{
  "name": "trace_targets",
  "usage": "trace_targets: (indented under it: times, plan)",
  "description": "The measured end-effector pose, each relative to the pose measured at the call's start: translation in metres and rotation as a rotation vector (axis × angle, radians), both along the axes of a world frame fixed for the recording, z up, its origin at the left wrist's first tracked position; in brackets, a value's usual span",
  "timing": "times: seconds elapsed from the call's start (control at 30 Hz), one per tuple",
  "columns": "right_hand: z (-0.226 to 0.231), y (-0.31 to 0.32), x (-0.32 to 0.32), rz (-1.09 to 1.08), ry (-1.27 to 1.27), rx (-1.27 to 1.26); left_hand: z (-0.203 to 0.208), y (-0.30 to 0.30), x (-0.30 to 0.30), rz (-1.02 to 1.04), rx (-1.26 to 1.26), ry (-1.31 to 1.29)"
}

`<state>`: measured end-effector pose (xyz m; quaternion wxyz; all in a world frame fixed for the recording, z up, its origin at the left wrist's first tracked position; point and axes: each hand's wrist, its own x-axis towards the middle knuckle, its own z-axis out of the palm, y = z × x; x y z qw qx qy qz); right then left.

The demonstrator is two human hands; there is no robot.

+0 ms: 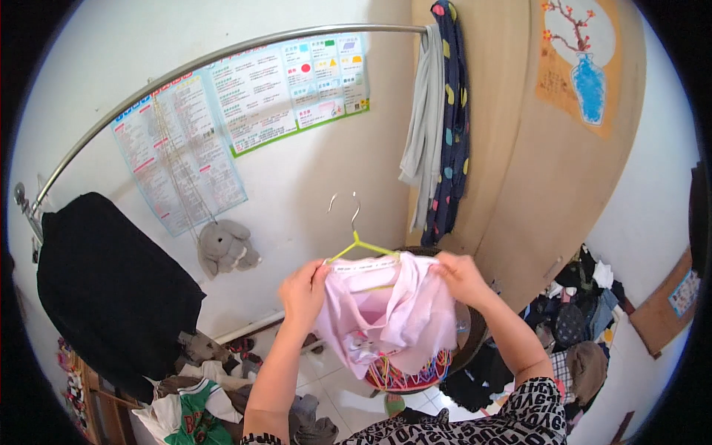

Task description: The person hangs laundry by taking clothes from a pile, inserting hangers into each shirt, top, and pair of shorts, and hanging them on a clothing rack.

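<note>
The pink top [419, 326] was held up in mid-air, its yellow-green hanger [356, 238] seemingly already inside the neck. The left hand [302, 288] and right hand [465, 279] were both closed, pinching its shoulders. The hook stood free, not yet on the rail [297, 33] where a black garment [111, 282] hung; unhung clothes [582, 308] lay heaped beyond.

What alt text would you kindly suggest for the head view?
A person's left grip and right grip hold a pink garment with a yellow hanger at its neckline. Clothes hang on a metal rail; clothing heaps lie on the floor.
</note>
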<state>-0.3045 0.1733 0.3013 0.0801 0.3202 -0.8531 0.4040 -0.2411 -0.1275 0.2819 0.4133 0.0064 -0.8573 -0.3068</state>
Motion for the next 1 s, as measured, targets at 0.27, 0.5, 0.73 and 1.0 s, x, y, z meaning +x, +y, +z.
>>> trace_targets:
  times: [0.27, 0.5, 0.73, 1.0]
  plan:
    - [0.144, 0.062, -0.176, -0.457, 0.518, -0.334, 0.068, -0.005, -0.129, -0.153, 0.427, -0.212]
    - [0.242, 0.043, -0.321, -0.852, 0.703, -0.121, 0.060, 0.026, -0.140, -0.354, 0.354, -0.342]
    - [0.232, 0.054, -0.411, -0.798, 0.519, 0.082, 0.027, -0.012, -0.090, -0.356, 0.028, -0.410]
    - [0.110, 0.153, -0.512, -0.588, 0.641, 0.017, -0.092, -0.077, 0.024, -0.051, 0.161, -0.528]
